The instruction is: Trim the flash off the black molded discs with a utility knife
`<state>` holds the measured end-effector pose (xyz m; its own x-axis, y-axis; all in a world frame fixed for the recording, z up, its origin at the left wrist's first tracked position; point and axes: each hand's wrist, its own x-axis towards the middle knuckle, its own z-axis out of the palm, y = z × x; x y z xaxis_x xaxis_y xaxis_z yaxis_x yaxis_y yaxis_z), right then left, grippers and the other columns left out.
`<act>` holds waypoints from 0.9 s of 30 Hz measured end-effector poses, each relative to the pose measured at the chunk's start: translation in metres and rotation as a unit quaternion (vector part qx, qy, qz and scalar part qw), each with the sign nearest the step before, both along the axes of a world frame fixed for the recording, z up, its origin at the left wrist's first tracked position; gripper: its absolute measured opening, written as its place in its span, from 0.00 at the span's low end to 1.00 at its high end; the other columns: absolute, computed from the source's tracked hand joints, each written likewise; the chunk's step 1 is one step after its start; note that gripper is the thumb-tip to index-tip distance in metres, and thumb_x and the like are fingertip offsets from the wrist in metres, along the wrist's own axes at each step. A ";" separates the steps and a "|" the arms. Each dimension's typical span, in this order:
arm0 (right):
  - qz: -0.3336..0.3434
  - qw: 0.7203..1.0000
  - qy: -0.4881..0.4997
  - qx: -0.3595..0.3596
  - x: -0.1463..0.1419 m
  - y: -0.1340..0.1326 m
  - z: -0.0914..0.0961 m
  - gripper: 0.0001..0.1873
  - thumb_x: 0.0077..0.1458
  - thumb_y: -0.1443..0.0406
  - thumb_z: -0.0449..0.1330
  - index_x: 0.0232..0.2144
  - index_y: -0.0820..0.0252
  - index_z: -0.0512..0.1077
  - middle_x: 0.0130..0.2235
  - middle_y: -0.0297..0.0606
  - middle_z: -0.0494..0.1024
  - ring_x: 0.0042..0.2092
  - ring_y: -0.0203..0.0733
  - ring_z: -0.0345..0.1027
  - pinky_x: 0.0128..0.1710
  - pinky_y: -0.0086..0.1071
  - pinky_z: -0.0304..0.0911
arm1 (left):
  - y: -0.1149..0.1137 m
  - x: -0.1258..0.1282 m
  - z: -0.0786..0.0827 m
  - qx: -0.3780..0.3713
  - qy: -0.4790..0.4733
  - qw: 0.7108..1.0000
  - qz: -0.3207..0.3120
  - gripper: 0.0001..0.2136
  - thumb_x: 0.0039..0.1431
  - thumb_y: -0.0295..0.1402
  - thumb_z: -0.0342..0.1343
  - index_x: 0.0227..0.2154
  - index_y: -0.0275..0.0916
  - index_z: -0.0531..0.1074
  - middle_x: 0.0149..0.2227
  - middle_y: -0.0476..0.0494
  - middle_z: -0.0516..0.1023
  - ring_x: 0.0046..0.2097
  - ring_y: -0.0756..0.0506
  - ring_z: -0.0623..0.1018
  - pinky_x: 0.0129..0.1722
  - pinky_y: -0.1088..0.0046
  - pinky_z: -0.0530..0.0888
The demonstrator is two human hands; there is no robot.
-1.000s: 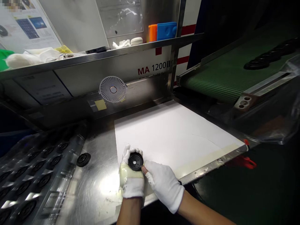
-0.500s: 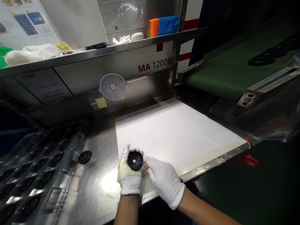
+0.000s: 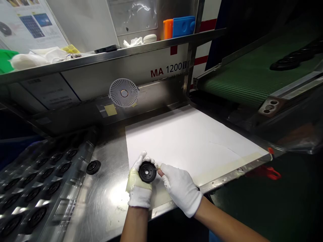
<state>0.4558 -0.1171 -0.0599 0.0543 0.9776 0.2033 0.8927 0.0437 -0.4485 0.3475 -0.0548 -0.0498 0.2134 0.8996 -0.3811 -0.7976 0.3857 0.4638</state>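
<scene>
My left hand (image 3: 140,183), in a white glove with a yellowish palm, is closed around a black round wheel-like part (image 3: 147,172). The part's face, with a centre hole and smaller holes, is turned up toward me. At its right edge is my right hand (image 3: 179,186), also white-gloved, with a thumb tip bare. Its fingers are pinched on a thin, blade-like tool (image 3: 157,169), most of which is hidden. A second black round part (image 3: 93,167) lies on the metal table to the left.
Clear plastic trays (image 3: 47,181) holding several black parts stand at left. White paper (image 3: 186,144) covers the table's right side. A small fan (image 3: 123,92) is at the back, below a shelf (image 3: 141,50). A green conveyor (image 3: 234,89) carries more black parts at right.
The black part has turned a little in my left hand, its face now more toward me. The tool tip has moved from over its face to its right rim.
</scene>
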 end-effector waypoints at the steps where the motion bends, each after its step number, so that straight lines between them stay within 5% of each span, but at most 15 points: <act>1: 0.002 1.000 0.002 -0.002 -0.001 -0.001 -0.001 0.10 0.62 0.61 0.47 0.30 0.55 0.65 0.27 0.30 0.72 0.28 0.37 0.65 0.26 0.29 0.47 | 0.000 0.001 -0.001 -0.001 -0.003 1.000 0.007 0.03 0.48 0.25 0.55 0.29 0.35 0.70 0.22 0.47 0.69 0.27 0.48 0.72 0.28 0.71 0.71; 10: 0.040 0.999 0.028 -0.015 -0.019 -0.012 -0.001 0.12 0.61 0.62 0.46 0.28 0.55 0.65 0.26 0.30 0.72 0.27 0.37 0.65 0.26 0.29 0.47 | -0.007 0.001 -0.003 0.026 -0.011 0.994 0.105 0.07 0.48 0.24 0.55 0.32 0.39 0.70 0.27 0.51 0.71 0.32 0.52 0.73 0.40 0.71 0.72; 14: 0.041 0.998 0.040 0.006 -0.012 -0.014 0.005 0.11 0.62 0.63 0.46 0.30 0.55 0.66 0.28 0.30 0.73 0.29 0.36 0.66 0.27 0.29 0.48 | -0.015 -0.006 0.006 0.028 0.015 0.999 0.007 0.17 0.47 0.28 0.52 0.43 0.38 0.70 0.38 0.38 0.74 0.42 0.39 0.74 0.38 0.59 0.72; 20: 0.007 0.999 0.024 0.022 -0.004 -0.015 0.017 0.11 0.61 0.63 0.48 0.29 0.56 0.66 0.26 0.30 0.72 0.27 0.35 0.65 0.25 0.29 0.46 | -0.017 -0.008 0.022 0.039 0.033 0.999 -0.015 0.08 0.48 0.26 0.53 0.33 0.35 0.72 0.23 0.45 0.71 0.27 0.48 0.72 0.29 0.71 0.71; 27: 0.042 0.998 0.042 0.034 -0.028 -0.026 0.018 0.11 0.61 0.63 0.47 0.28 0.55 0.66 0.27 0.29 0.72 0.28 0.35 0.65 0.26 0.28 0.47 | -0.021 -0.011 0.016 0.043 -0.001 0.996 0.079 0.07 0.46 0.24 0.57 0.31 0.39 0.71 0.23 0.50 0.71 0.28 0.50 0.72 0.34 0.71 0.72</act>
<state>0.4281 -0.1433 -0.0415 -0.0086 0.9635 0.2677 0.8441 0.1505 -0.5146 0.3362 -0.0756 -0.0341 0.0661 0.9516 -0.3002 -0.8458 0.2131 0.4891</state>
